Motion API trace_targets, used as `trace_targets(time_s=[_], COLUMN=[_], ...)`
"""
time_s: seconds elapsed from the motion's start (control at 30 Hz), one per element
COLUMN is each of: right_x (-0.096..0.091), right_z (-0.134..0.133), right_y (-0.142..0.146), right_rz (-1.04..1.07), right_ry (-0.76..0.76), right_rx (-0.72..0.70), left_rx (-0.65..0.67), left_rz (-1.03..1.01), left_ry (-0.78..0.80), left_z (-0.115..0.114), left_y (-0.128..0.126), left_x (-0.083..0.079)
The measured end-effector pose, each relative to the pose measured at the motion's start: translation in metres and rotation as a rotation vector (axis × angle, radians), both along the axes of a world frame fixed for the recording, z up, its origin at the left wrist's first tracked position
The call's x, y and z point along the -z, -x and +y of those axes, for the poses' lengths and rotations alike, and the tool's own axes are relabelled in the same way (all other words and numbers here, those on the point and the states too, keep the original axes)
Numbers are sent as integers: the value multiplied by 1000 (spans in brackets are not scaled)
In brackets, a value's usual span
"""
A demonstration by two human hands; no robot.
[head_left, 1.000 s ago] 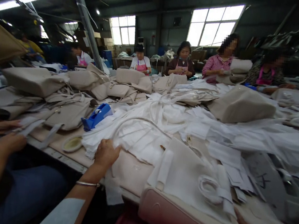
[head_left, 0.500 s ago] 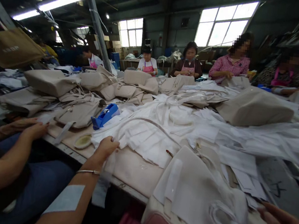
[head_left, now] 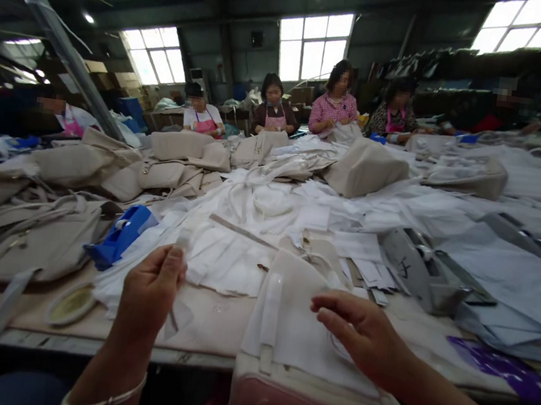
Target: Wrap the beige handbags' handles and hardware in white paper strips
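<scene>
My left hand [head_left: 151, 293] is raised over the table's front edge, thumb and fingers pinched on a thin white strip [head_left: 179, 283] that hangs down from it. My right hand [head_left: 358, 330] hovers over a cream bag [head_left: 302, 339] that lies in front of me, partly wrapped in white paper; its fingers are curled with the index finger and thumb reaching left, holding nothing I can see. A pile of white paper sheets [head_left: 238, 258] lies just beyond both hands.
A blue tape dispenser [head_left: 119, 236] sits left of my left hand, a small round dish [head_left: 70, 302] near the table edge. Beige bags [head_left: 75, 170] are heaped at the left and centre. Grey folded pieces [head_left: 421, 272] lie at the right. Several people work at the far side.
The view has swung right. My left hand has lifted off the paper pile, pinching a white strip. My right hand has come into view over the bag. The neighbour's hands at left are out of view.
</scene>
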State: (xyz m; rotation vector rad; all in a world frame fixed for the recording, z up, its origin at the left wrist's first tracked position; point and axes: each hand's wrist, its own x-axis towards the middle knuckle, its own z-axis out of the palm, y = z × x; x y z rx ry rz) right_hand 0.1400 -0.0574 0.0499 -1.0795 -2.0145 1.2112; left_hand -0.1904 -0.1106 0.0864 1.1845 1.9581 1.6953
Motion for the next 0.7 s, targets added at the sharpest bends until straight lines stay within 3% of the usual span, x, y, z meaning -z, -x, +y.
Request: trace_targets(time_s=[0.1, 0.2, 0.27, 0.37, 0.43, 0.5, 0.6, 0.7], right_x=[-12, -23, -28, -30, -31, -34, -42, -51], right_z=[0, 2, 4, 13, 23, 34, 50, 57], right_y=[14, 28, 33, 32, 28, 25, 26, 33], right_rz=[213, 509, 641, 724, 776, 840, 884, 867], right_ry=[185, 363, 535, 685, 650, 586, 470, 360], right_rx=[-119, -298, -352, -155, 48, 185, 255, 233], left_rx=[312, 756, 966, 1069, 1136, 1183, 1132, 1026], left_rz=[-129, -81, -47, -246, -461, -549, -486, -474], left_ry=[-40, 174, 317, 447, 517, 573, 628, 596], left_z=[-10, -12, -10, -9, -9, -7, 3, 19], left_y=[-49, -94, -114, -126, -124, -119, -115, -120], left_x=[-10, -12, -7, 7, 16, 21, 21, 14])
